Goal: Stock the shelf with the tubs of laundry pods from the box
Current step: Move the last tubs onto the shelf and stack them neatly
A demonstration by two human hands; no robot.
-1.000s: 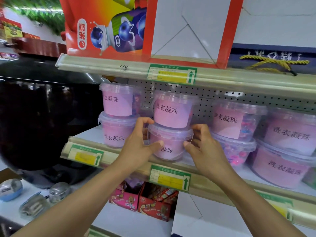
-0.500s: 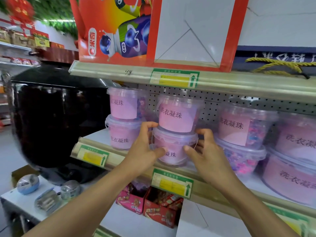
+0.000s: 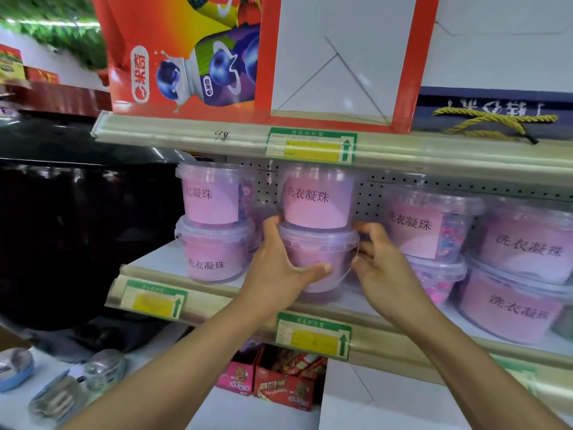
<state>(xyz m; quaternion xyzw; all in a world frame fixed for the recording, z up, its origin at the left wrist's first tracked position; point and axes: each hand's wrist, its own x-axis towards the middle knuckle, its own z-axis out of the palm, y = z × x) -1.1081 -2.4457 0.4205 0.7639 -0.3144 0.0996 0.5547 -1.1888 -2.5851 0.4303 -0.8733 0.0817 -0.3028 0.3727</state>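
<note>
Clear tubs of laundry pods with pink labels stand in stacks of two on the shelf [image 3: 198,301]. In the middle stack, a lower tub [image 3: 319,246] carries an upper tub [image 3: 319,200]. My left hand [image 3: 276,271] grips the lower tub's left side, thumb lying across its front. My right hand [image 3: 384,271] curls round its right side by the thin clear handle. Another stack [image 3: 214,252] stands just left. The box is out of view.
More tubs [image 3: 431,225] and larger ones [image 3: 524,243] fill the shelf to the right. An upper shelf [image 3: 217,131] with an orange carton [image 3: 192,57] hangs low over the stacks. Red snack boxes [image 3: 285,380] sit below. A dark rounded cabinet [image 3: 77,231] stands at left.
Both hands stay on the lower middle tub. My left thumb has slid further across its front, and the label text there no longer shows. The view has shifted slightly.
</note>
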